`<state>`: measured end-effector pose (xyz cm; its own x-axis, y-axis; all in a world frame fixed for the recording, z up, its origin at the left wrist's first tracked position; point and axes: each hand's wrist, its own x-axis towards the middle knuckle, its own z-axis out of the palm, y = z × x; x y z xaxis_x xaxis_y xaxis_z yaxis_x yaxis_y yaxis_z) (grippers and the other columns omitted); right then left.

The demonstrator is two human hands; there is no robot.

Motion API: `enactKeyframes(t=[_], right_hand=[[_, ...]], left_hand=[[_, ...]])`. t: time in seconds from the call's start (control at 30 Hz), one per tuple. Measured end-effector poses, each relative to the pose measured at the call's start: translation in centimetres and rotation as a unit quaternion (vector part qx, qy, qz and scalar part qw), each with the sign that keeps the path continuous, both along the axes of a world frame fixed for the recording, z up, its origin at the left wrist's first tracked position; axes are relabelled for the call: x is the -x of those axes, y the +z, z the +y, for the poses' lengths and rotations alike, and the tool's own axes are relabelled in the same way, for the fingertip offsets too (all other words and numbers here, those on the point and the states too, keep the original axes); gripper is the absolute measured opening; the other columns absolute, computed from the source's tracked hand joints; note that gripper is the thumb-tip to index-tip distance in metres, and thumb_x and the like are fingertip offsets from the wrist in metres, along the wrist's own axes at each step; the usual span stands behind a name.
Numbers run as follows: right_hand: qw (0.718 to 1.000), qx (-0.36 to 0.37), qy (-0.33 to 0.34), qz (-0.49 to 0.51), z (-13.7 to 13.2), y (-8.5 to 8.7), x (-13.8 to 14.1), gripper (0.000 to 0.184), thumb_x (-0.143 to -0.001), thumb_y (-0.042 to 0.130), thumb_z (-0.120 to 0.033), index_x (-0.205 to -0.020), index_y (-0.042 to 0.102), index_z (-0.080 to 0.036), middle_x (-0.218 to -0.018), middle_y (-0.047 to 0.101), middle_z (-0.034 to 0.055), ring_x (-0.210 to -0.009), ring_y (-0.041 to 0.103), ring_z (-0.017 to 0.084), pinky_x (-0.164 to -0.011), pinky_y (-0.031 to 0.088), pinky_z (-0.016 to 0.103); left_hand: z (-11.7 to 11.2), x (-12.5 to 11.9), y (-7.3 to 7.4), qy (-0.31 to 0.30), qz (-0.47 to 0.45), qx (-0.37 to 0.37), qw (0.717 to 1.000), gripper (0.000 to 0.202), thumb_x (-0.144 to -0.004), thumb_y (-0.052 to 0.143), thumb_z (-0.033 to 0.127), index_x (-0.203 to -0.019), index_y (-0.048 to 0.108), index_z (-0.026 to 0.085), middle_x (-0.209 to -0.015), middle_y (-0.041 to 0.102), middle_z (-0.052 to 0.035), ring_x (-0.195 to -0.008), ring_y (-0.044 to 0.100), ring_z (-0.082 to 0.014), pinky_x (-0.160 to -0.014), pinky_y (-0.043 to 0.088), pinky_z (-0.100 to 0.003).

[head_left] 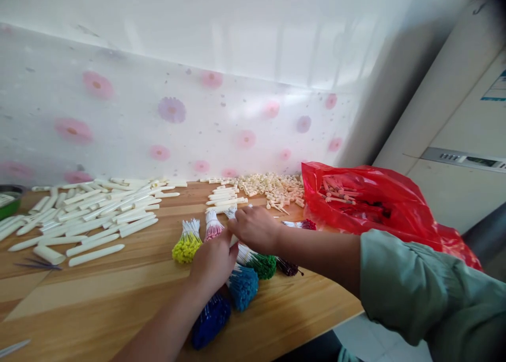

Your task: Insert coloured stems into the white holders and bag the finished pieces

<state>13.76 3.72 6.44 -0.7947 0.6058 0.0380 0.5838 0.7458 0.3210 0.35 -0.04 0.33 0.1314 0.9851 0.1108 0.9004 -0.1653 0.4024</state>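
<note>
Head view: one small white piece (233, 240) could slip

It sits mid-clock, pinched by the left hand (212, 260); the right hand's (255, 227) fingers curl close, grip hidden. Loose fingers could drop it among at least seven coloured bundles (186, 243). One red bag (407, 193) lies toward 2 o'clock; white tubes (97, 257), too many to count, toward 10.

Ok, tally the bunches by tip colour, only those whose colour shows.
Yellow bunch: 1
Pink bunch: 1
Green bunch: 1
Light blue bunch: 1
Dark blue bunch: 1
Dark red bunch: 1
Red bunch: 1
Total: 7
Pale stems by the right hand show no tip colour: not counted.
</note>
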Motion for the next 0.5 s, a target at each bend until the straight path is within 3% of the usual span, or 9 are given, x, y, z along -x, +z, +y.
enactKeyframes(t=[0.07, 0.13, 0.23, 0.33, 0.43, 0.5], right_hand=[[0.999, -0.015, 0.028, -0.001, -0.1, 0.0, -0.4, 0.024, -0.093, 0.038, -0.019, -0.102, 0.06, -0.015, -0.1, 0.066, 0.0146, -0.095, 0.06, 0.025, -0.074, 0.047, 0.041], [0.999, -0.009, 0.033, -0.013, 0.0, -0.4, -0.4, 0.026, -0.094, 0.037, -0.018, -0.095, 0.062, -0.015, -0.097, 0.067, 0.0135, -0.093, 0.059, 0.024, -0.074, 0.046, 0.04], [0.999, 0.029, -0.015, -0.043, 0.6, -1.4, 0.0, 0.015, -0.083, 0.055, -0.022, -0.074, 0.065, -0.015, -0.072, 0.068, 0.0092, -0.07, 0.063, 0.021, -0.061, 0.046, 0.032], [0.995, 0.063, -0.042, -0.064, 0.9, -1.6, 0.3, 0.019, -0.071, 0.069, -0.034, -0.064, 0.063, -0.017, -0.055, 0.062, 0.0034, -0.05, 0.058, 0.017, -0.05, 0.043, 0.027], [0.999, 0.033, -0.018, -0.035, 0.3, -1.2, -0.1, 0.019, -0.087, 0.05, -0.029, -0.089, 0.064, -0.017, -0.08, 0.068, 0.009, -0.072, 0.063, 0.021, -0.062, 0.045, 0.031], [1.0, 0.015, 0.017, -0.016, -0.2, -1.1, -0.5, 0.03, -0.095, 0.032, -0.021, -0.101, 0.06, -0.016, -0.098, 0.067, 0.0128, -0.091, 0.06, 0.024, -0.073, 0.044, 0.037]], left_hand=[[0.3, 0.0, -0.2, -0.032, -0.022, 0.016, 0.999, 0.025, -0.089, 0.041, 0.029, -0.105, 0.057, 0.018, -0.094, 0.071, -0.0082, -0.088, 0.066, -0.0215, -0.071, 0.047, -0.027], [0.5, -0.1, -0.6, -0.054, -0.032, 0.03, 0.998, 0.024, -0.089, 0.042, 0.031, -0.101, 0.059, 0.019, -0.091, 0.071, -0.0051, -0.086, 0.067, -0.0195, -0.07, 0.047, -0.025], [0.3, -0.2, -1.1, -0.038, -0.011, 0.035, 0.999, 0.024, -0.086, 0.046, 0.028, -0.102, 0.059, 0.018, -0.085, 0.071, -0.0086, -0.083, 0.066, -0.0249, -0.072, 0.046, -0.031], [0.2, -0.1, -1.3, -0.017, 0.01, 0.032, 0.999, 0.024, -0.083, 0.048, 0.025, -0.102, 0.059, 0.018, -0.084, 0.07, -0.0123, -0.084, 0.066, -0.0305, -0.074, 0.044, -0.038], [0.6, 0.4, -1.0, -0.021, -0.004, 0.032, 0.999, 0.024, -0.085, 0.045, 0.026, -0.103, 0.059, 0.018, -0.089, 0.07, -0.012, -0.084, 0.066, -0.0278, -0.072, 0.045, -0.035], [0.8, 0.6, -0.8, -0.044, -0.023, 0.037, 0.998, 0.022, -0.087, 0.044, 0.029, -0.1, 0.059, 0.02, -0.093, 0.071, -0.0081, -0.085, 0.067, -0.0221, -0.07, 0.046, -0.028]])
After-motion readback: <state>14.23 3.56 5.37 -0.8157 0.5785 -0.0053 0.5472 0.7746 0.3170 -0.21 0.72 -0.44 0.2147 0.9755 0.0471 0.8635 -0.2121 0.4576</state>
